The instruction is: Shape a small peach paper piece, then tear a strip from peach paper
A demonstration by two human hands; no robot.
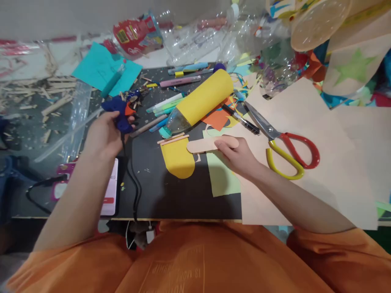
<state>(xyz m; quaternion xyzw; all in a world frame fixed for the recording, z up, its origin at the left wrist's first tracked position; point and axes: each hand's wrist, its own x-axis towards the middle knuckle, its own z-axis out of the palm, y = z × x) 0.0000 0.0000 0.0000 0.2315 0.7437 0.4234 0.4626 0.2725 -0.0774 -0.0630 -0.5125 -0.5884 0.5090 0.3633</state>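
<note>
My left hand [107,129] is wrapped round a dark blue glue gun [119,113] with an orange trigger; its black cord runs down over the table edge. In my right hand [233,151] is a pale, round-ended paper strip [204,144], pinched near its right end. Just left of the strip lies a yellow paper piece [179,158] with a rounded bottom and thin sticks [173,139] along its top. Behind these, a plastic bottle [177,122] wrapped in yellow paper [207,95] rests on its side, its teal cap toward me.
Large scissors [276,136] lie open on pale paper sheets [330,175] at right. Several markers [171,103] surround the bottle. A phone [110,189] sits under my left forearm. Wood scraps [56,91] litter the left; clear plastic bottles [195,40] line the back.
</note>
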